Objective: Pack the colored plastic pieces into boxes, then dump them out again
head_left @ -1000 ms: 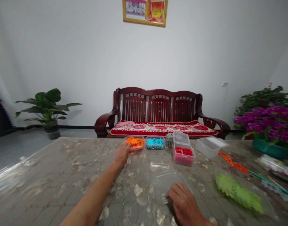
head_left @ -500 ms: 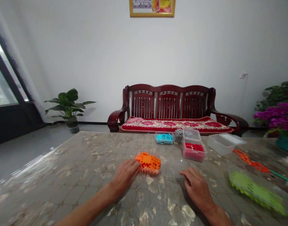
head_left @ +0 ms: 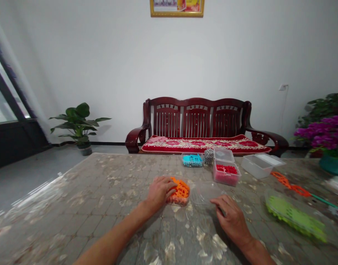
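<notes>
My left hand [head_left: 159,191] rests on the near left side of a clear tub of orange plastic pieces [head_left: 180,191], fingers curled over its rim. My right hand [head_left: 232,219] lies palm down on the table [head_left: 102,206], fingers together on the edge of a clear empty plastic lid [head_left: 204,193] just right of the orange tub. Further back stand a tub of blue pieces [head_left: 192,160], a tub of red pieces [head_left: 225,173] and a small grey beaded object [head_left: 209,156].
An empty clear box with its lid [head_left: 259,164] stands at the back right, orange lattice strips [head_left: 289,183] beside it and a tray of green pieces [head_left: 296,216] at the right. A flowering plant [head_left: 327,141], a wooden bench [head_left: 196,129] and a potted plant [head_left: 79,123] lie beyond the table.
My left hand pulled the orange tub from the far row toward me, to the middle of the table. My right hand slid forward onto the clear lid.
</notes>
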A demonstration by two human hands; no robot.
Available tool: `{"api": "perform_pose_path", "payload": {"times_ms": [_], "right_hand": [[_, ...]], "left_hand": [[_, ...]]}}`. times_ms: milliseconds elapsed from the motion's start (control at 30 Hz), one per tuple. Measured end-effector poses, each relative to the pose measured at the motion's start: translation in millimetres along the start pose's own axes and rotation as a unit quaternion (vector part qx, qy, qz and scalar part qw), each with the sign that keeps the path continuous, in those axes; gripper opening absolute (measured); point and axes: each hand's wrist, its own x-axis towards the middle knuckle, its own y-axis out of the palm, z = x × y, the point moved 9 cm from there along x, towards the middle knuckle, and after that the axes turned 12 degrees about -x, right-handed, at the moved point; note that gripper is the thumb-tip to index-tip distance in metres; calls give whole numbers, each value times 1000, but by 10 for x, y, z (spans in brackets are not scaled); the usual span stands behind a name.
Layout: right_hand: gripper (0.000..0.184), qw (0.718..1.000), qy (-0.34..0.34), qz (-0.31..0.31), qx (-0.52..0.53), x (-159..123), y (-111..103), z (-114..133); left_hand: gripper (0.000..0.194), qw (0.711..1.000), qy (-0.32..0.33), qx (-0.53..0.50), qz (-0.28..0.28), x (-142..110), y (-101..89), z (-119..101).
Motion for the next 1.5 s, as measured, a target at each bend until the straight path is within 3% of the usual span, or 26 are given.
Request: {"api": "perform_pose_path", "payload": {"times_ms": [167, 367, 467, 633, 767, 833, 933, 1033, 1233, 1333, 1433, 1500], "right_hand": [[34, 1000, 8, -5, 1, 6, -39, -15], [34, 1000, 16, -4, 19, 172, -62, 82], [34, 1000, 7, -2, 30, 315, -12, 228], [35, 999, 1, -4, 35, 501, 120, 430], [39, 999, -5, 11, 35, 618, 255, 521], [39, 999, -5, 19, 30, 682, 318, 559], [40, 999, -9, 31, 22, 776, 418, 664], [41, 998, -23, 64, 8, 850, 579, 862], [24, 982, -67, 169, 42, 900, 919, 1283], [24, 977, -55, 195, 66, 928, 917, 1256], [46, 975, -6, 220, 30, 986, 892, 1000], [68, 961, 12, 276, -6, 993, 956, 825]], "left_hand": [[22, 999, 17, -45, 5, 98, 80, 43], [27, 997, 46, -51, 24, 43, 28, 105], [36, 998, 43, -28, 34, -54, 42, 130], [53, 990, 61, 87, 89, -187, 224, 123], [52, 991, 44, 44, 117, -149, 215, 157], [49, 995, 10, -35, 88, -108, 101, 236], [49, 984, -58, -163, -29, -94, -156, 449], [57, 968, -99, -210, -98, -127, -267, 613], [57, 956, -140, -228, -116, -66, -177, 751], [54, 958, -156, -213, -112, -34, -83, 820], [55, 964, -154, -191, -105, -24, -12, 858], [57, 969, -148, -171, -101, -10, 4, 868]]}}
